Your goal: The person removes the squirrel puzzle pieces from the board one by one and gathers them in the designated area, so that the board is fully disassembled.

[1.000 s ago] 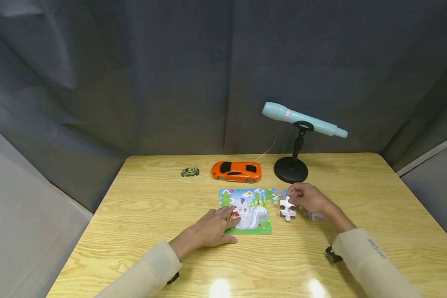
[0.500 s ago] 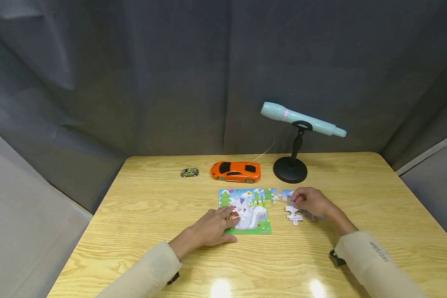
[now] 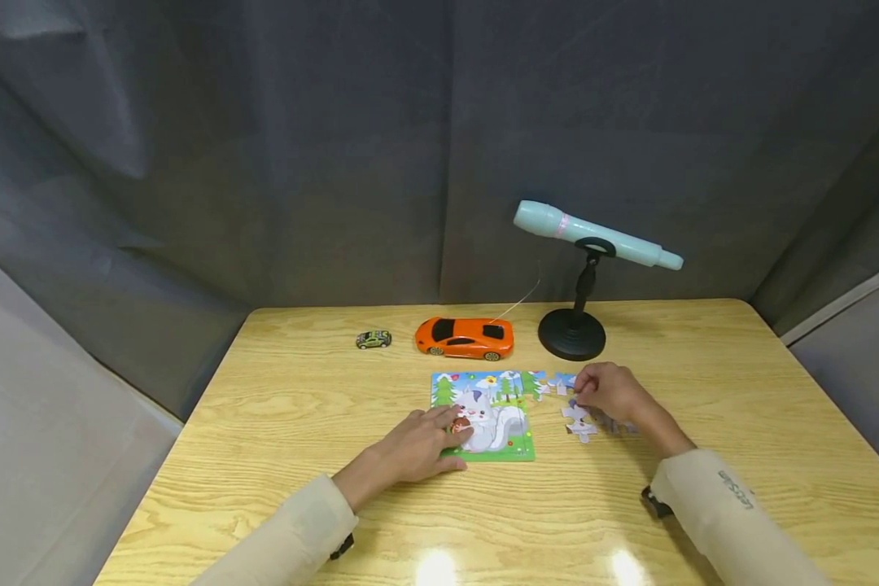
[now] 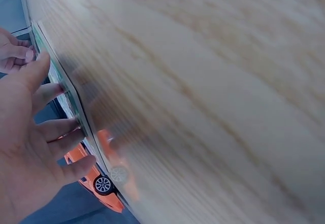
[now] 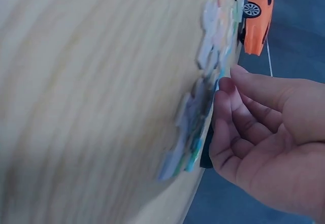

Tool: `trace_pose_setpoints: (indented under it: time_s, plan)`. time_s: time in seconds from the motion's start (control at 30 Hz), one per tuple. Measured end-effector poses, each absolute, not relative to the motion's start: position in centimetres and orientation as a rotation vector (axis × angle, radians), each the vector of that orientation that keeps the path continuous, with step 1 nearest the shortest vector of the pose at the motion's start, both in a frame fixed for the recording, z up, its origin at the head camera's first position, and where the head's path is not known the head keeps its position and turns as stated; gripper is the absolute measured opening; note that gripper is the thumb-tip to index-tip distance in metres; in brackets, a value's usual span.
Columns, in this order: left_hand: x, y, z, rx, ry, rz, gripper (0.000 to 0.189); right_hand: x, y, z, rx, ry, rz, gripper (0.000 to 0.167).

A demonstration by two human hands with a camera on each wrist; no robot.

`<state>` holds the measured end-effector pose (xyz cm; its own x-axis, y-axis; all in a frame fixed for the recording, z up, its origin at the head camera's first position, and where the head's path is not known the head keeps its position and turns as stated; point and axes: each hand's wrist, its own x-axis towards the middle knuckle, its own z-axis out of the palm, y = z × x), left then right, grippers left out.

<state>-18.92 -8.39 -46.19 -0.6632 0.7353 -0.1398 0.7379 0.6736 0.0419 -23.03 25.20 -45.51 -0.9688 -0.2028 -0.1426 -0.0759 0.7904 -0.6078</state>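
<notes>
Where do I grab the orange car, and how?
Probably by the middle of the orange car, pinching both long sides from above: it's low, upright on its wheels, and the puzzle lies in front. Avoid the thin wire at its right end.

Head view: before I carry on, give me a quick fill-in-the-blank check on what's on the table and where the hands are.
1. The left hand rests on the squirrel puzzle, while the other hand, at the loose pieces, is the ____ one.
2. In the head view, the small green car stands to the ____ of the orange car.
3. The light-blue microphone rests on a stand coloured ____.

Missing words: right; left; black.
</notes>
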Motion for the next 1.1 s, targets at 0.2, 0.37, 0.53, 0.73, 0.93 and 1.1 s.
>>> trace_pose_setpoints:
  time_s: [0.2, 0.37, 0.53, 0.73, 0.93, 1.1]
  plan:
    - [-19.2, -8.7, -46.5, 1.205, 2.753, -0.010, 0.052, -23.5, 23.1, -44.6, -0.297, 2.782, -0.989, 0.010]
    - [-19.1, -8.9, -46.4, 1.201, 2.744, 0.029, 0.054, -24.3, 20.5, -44.2, -0.337, 2.745, -1.036, 0.010]
    - [-19.1, -9.2, -46.3, 1.211, 2.750, 0.036, 0.054, -25.0, 17.4, -43.8, -0.349, 2.684, -1.089, 0.011]
    - [-19.0, -9.9, -46.3, 1.196, 2.754, 0.070, 0.053, -25.5, 14.0, -44.3, -0.368, 2.621, -1.108, 0.014]
    - [-18.9, -10.7, -46.4, 1.179, 2.769, 0.046, 0.052, -25.4, 11.9, -45.3, -0.340, 2.592, -1.116, 0.011]
    - [-18.7, -11.0, -46.5, 1.160, 2.757, 0.072, 0.052, -25.0, 10.8, -45.9, -0.344, 2.585, -1.106, 0.012]
